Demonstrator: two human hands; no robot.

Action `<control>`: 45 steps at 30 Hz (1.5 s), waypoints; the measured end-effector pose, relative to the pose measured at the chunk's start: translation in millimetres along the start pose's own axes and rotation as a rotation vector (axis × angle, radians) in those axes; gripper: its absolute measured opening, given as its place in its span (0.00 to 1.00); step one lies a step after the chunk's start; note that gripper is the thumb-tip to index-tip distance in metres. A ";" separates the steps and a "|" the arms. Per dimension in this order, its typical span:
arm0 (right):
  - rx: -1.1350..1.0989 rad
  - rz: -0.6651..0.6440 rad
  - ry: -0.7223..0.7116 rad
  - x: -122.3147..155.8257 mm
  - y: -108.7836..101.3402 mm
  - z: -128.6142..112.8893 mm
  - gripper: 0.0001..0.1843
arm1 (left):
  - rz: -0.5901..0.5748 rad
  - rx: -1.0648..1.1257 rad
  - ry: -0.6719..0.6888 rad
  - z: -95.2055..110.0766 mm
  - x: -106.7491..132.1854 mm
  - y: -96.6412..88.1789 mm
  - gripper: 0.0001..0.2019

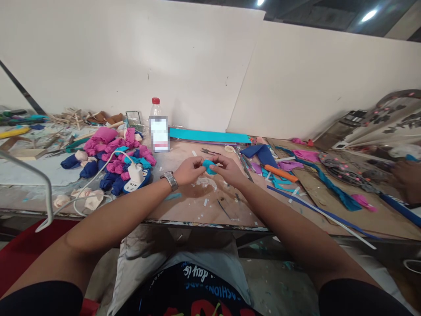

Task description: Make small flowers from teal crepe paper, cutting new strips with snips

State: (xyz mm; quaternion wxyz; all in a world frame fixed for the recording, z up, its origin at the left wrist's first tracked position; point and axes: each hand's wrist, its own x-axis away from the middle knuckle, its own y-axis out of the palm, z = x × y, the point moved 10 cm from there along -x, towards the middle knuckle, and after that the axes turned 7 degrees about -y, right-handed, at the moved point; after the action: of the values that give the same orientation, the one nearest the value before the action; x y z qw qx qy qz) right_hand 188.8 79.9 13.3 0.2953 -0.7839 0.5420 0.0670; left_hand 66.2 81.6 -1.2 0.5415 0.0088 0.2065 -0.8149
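Between my two hands, just above the worktable [184, 202], is a small turquoise piece of crepe paper [209, 166], bunched up. My left hand [190, 170], with a metal watch [169, 180] on the wrist, pinches its left side. On the other side, the thumb and fingers of my right hand [228, 170] grip it. Scraps of white and turquoise lie on the tabletop below. Behind my hands lie a pair of pliers or scissors [210, 152] and a roll of tape [229, 149].
Pink, blue and turquoise bunched pieces [112, 149] pile up at left beside a power strip [136, 180] with a white cable. A red-capped bottle [155, 107] stands behind. Right of me lie an orange-handled tool [280, 173], strips and cardboard [315, 202]. Another person's hand [408, 175] shows far right.
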 end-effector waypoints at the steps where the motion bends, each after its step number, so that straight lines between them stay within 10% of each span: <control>1: 0.008 -0.004 0.011 0.0 0.3 1.2 0.15 | -0.006 0.005 -0.012 -1.4 -0.7 0.3 0.07; 45: -0.051 0.124 0.111 0.2 -12.4 12.1 0.21 | 0.146 0.043 0.138 20.5 6.3 -15.7 0.14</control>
State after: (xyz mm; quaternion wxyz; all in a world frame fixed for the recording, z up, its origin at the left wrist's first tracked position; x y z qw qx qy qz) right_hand 202.5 89.1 8.2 0.2399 -0.7586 0.6032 0.0555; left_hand 53.9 74.1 21.2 0.5836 0.0916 0.2244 -0.7750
